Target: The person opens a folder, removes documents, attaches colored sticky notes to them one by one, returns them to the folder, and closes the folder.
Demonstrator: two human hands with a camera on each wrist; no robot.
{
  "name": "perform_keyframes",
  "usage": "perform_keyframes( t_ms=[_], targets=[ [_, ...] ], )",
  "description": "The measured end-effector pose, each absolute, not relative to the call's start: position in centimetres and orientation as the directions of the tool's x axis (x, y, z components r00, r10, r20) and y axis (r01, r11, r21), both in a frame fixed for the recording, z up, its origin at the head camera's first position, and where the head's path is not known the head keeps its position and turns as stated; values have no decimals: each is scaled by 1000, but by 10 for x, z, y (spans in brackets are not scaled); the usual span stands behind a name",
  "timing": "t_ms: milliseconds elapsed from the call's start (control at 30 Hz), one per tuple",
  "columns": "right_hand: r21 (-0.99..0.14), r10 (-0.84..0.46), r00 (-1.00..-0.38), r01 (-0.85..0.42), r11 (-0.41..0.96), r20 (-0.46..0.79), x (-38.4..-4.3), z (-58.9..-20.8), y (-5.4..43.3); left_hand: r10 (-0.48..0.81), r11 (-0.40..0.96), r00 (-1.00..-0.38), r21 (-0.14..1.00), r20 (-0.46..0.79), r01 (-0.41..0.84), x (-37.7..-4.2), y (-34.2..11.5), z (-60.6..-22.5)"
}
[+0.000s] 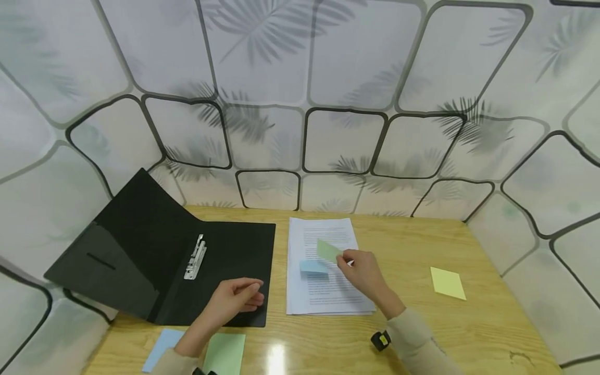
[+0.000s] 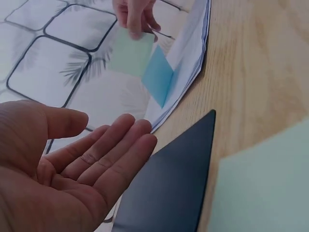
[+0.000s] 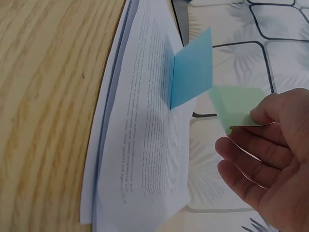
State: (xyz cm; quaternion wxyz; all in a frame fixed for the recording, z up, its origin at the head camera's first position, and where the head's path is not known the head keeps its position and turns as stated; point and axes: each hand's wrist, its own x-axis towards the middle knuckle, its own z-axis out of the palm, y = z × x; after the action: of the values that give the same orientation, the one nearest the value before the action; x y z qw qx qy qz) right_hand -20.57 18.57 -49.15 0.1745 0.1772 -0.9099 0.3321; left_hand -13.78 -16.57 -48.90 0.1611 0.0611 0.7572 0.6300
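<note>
A green sticky note (image 1: 328,251) is pinched by my right hand (image 1: 363,273) above a stack of printed paper (image 1: 328,297). On the top sheet a blue sticky note (image 1: 313,267) sticks up, its free part lifted off the page in the right wrist view. Thumb and fingertips hold the green sticky note (image 3: 236,102) by one corner. My left hand (image 1: 234,302) hovers over the right cover of an open black binder (image 1: 253,245), fingers loosely bent and holding nothing; the left wrist view shows its palm (image 2: 72,193) bare.
At the front edge lie a blue note pad (image 1: 161,346) and a green note pad (image 1: 225,354), partly behind my left arm. A yellow sticky note (image 1: 447,283) lies on the wooden table (image 1: 412,245) at right. A metal clip (image 1: 196,260) sits inside the binder. Patterned fabric stands behind.
</note>
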Motion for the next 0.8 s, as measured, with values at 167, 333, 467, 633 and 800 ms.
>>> perform_keyframes(
  t_ms=[167, 333, 467, 633, 800],
  targets=[
    [-522, -226, -855, -473, 710, 466, -205, -496, 181, 273, 181, -947, 976, -170, -123, -166, -140, -490],
    [-480, -252, -840, -493, 725, 481, -203, -500, 175, 240, 159, -944, 969, -226, -191, -190, -113, -488],
    [-421, -306, -810, -536, 732, 500, -201, -502, 171, 248, 108, -922, 954, -299, -280, -202, -96, -484],
    [-337, -401, -741, -626, 703, 539, -200, -503, 169, 263, 44, -903, 940, -339, -340, -212, -84, -482],
    [-263, -464, -672, -691, 673, 577, -199, -504, 170, 280, 28, -882, 921, -380, -388, -217, -77, -485]
  ],
)
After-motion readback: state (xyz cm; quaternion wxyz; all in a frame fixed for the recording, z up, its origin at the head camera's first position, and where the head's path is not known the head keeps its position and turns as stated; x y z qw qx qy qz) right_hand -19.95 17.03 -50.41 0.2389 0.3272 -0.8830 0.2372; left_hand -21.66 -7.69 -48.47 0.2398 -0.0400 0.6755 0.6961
